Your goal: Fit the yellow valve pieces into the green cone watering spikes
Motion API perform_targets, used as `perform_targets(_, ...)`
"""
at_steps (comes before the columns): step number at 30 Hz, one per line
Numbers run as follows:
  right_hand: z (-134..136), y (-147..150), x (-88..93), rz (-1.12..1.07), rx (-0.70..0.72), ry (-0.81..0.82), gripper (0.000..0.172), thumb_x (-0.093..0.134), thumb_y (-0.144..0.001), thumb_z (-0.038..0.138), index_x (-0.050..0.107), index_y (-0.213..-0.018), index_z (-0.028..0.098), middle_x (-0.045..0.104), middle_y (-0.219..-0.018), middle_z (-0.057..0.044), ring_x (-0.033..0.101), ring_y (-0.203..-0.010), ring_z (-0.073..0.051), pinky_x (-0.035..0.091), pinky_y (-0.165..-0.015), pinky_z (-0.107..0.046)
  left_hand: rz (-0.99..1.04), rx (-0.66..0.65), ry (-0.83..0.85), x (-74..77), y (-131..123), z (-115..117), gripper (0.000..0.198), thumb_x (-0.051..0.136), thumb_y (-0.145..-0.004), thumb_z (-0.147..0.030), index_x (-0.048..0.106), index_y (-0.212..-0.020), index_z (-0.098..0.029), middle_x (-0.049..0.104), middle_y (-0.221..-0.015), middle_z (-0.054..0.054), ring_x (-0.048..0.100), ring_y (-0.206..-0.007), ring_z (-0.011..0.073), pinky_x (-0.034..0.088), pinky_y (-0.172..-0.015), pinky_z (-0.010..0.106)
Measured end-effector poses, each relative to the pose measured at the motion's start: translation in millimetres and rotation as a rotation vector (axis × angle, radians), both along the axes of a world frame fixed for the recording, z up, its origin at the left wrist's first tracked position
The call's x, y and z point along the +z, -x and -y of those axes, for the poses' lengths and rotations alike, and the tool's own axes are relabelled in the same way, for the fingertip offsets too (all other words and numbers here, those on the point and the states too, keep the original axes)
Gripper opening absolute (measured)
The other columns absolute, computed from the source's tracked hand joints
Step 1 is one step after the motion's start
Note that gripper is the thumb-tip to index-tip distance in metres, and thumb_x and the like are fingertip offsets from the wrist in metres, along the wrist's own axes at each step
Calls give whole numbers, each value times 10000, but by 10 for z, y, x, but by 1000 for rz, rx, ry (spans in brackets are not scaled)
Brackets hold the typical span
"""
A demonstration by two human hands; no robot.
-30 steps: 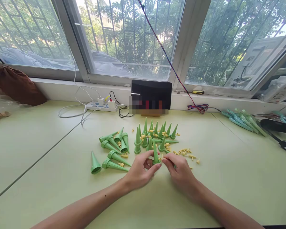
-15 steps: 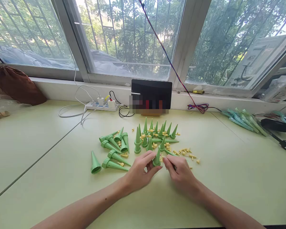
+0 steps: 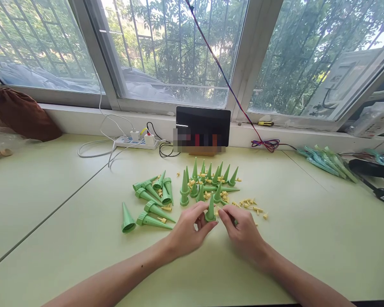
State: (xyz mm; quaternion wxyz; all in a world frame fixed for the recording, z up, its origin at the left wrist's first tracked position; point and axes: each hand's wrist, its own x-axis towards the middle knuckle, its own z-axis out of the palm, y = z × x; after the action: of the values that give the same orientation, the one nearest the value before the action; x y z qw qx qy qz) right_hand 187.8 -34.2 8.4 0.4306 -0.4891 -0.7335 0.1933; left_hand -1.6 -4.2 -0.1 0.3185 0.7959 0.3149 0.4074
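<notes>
My left hand [image 3: 189, 230] is closed around the base of a green plastic cone [image 3: 210, 209] that points up, just above the pale green table [image 3: 67, 221]. My right hand [image 3: 241, 230] pinches at the cone's right side, and a small yellow piece [image 3: 216, 211] shows between its fingertips and the cone. Behind my hands stand several upright green cones [image 3: 208, 179]. More green cones [image 3: 153, 200] lie on their sides to the left. Small yellow pieces [image 3: 251, 205] are scattered to the right.
A dark screen [image 3: 203, 128] leans against the window ledge at the back. A white power strip [image 3: 139, 141] with cables lies left of it. A brown bag [image 3: 22, 115] sits far left. Teal and green packets [image 3: 326, 162] and a black device [image 3: 374, 170] lie at the right.
The held cone has dropped slightly and tilted, and both hands have closed in lower toward the table. The yellow piece is less visible than a second ago.
</notes>
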Motion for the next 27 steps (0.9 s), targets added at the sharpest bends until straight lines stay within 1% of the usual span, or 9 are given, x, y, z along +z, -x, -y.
perform_targets(3, 15, 4, 37, -38, 12, 1, 205, 507, -1021, 298, 603, -870, 198, 586, -696, 14, 480, -575, -124, 378, -550, -235, 10, 19, 90, 45, -9, 1, 224, 659, -917, -275, 618, -1101, -155, 466, -668, -60, 429, -556, 83, 392, -523, 191)
perform_targets(5, 18, 2, 41, -44, 23, 2, 148, 530, -1009, 289, 613, -929, 196, 607, -729, 3, 506, -589, -131, 401, -552, -236, 22, 34, 152, 72, -8, 2, 259, 658, -914, -314, 621, -1093, -130, 424, -630, -71, 401, -543, 84, 362, -505, 194)
perform_targets(7, 12, -2, 30, -32, 39, -5, 127, 532, -1007, 276, 611, -946, 198, 604, -747, -4, 512, -599, -136, 409, -554, -238, 25, 43, 189, 82, -2, 2, 296, 658, -909, -341, 621, -1092, -111, 397, -611, -78, 381, -533, 84, 338, -492, 197)
perform_targets(10, -4, -13, 2, -3, 61, -39, 143, 514, -1014, 251, 597, -907, 206, 592, -761, -8, 512, -619, -142, 411, -570, -239, 11, 29, 180, 65, 8, -5, 293, 649, -910, -345, 626, -1091, -115, 384, -603, -81, 362, -526, 84, 323, -488, 200)
perform_targets(15, -20, -31, -30, 29, 79, -57, 203, 492, -1021, 218, 547, -826, 216, 549, -724, 8, 490, -622, -143, 395, -579, -238, -25, 12, 100, 28, 15, -20, 274, 647, -910, -295, 637, -1141, -147, 442, -636, -69, 399, -546, 88, 359, -520, 203)
perform_targets(23, -12, -39, -52, 66, 74, -18, 248, 476, -1026, 233, 510, -781, 218, 523, -699, 14, 449, -609, -144, 363, -571, -252, -45, 21, 54, 7, 30, -7, 170, 645, -908, -270, 615, -1031, -157, 441, -648, -67, 406, -550, 88, 356, -518, 206)
perform_targets(27, -15, -40, -74, 94, 72, -7, 317, 447, -1033, 245, 441, -717, 219, 472, -651, 31, 406, -579, -135, 326, -559, -254, -45, 18, 37, -19, 29, -14, 146, 653, -903, -268, 576, -971, -164, 451, -657, -65, 424, -550, 85, 371, -518, 201)
